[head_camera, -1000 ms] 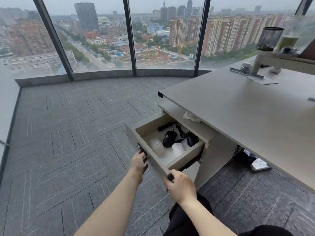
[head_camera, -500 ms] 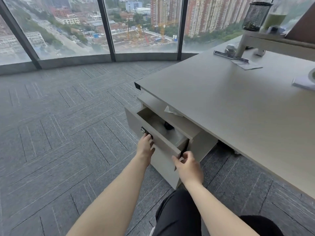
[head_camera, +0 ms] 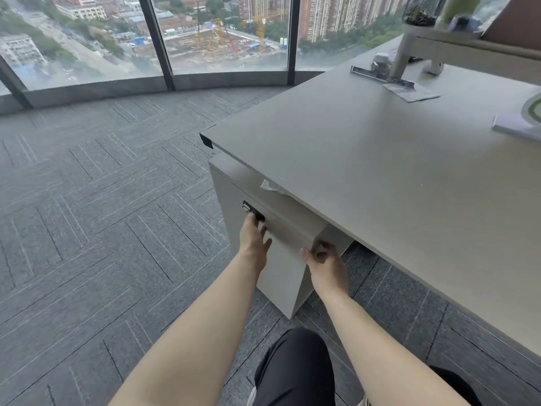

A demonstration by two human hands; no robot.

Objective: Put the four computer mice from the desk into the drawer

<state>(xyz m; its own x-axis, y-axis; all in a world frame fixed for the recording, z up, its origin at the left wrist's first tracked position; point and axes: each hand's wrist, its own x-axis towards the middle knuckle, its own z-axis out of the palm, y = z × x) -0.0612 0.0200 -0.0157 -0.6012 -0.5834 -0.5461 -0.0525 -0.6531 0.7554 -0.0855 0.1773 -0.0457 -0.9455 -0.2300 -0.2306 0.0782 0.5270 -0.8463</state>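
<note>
On the far left I see grey patterned carpet point(head_camera: 96, 218) running up to the curved window wall point(head_camera: 158, 45), with a city and a building site beyond the glass. Moving right, my left hand point(head_camera: 254, 238) lies flat against the front of the drawer point(head_camera: 288, 230), fingers spread and pressing the panel just below the small dark lock point(head_camera: 253, 211); the grip is wide and closes around nothing. The drawer sits flush in the grey pedestal cabinet point(head_camera: 281, 276) under the table point(head_camera: 380, 183), so the computer mice are out of my sight and I cannot see inside it. A scrap of pale paper or tape point(head_camera: 270, 186) sticks out from under the table edge above the drawer. Further right, my right hand point(head_camera: 326, 263) is at the drawer front's right corner, fingers curled loosely around that edge, holding no loose thing. Below the hands, a knee in dark trousers point(head_camera: 295, 367) shows. The table surface in front of me is bare of mice; at its far right stand a white riser shelf point(head_camera: 433, 48) carrying a black mesh cup point(head_camera: 421, 10), with a metal strip point(head_camera: 380, 75) and a paper sheet point(head_camera: 409, 92) beside its leg.
</note>
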